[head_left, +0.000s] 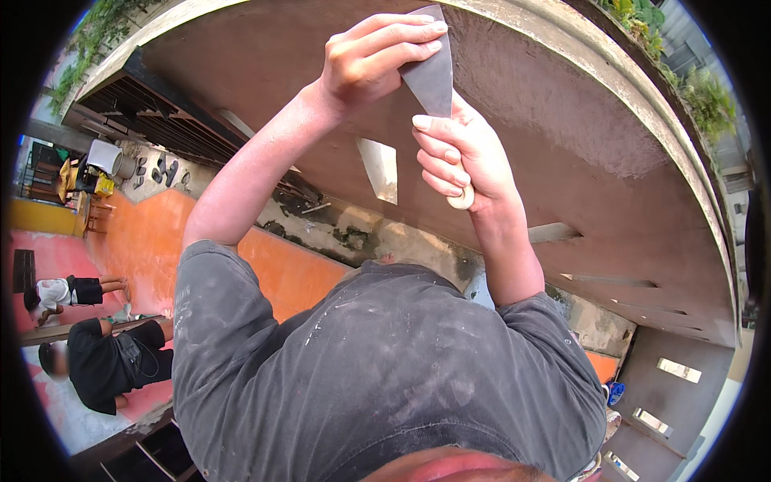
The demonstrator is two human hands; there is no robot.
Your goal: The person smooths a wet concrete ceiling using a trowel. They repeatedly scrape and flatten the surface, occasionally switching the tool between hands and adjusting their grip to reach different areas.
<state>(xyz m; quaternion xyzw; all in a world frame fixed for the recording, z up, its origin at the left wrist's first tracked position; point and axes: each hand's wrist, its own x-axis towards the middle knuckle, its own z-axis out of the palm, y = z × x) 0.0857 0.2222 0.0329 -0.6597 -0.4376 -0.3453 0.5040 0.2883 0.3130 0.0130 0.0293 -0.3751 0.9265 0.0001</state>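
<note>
Raised in front of a brownish-grey plastered wall (578,161), my two hands are both on one putty knife (434,80). My right hand (470,157) is closed around its pale handle, whose rounded end shows below the fist. The fingers of my left hand (373,60) press together over the upper part of the flat grey blade, near its wide edge; the thumb is hidden behind. The blade points upward, and I cannot tell if it touches the wall.
Slots (377,169) pierce the wall, and a pale ledge (546,28) runs along its top. A dark slatted metal gate (152,112) is at the left. Two people are at far left, one in black (112,361), beside an orange floor (152,241). Shoes (166,170) lie near the gate.
</note>
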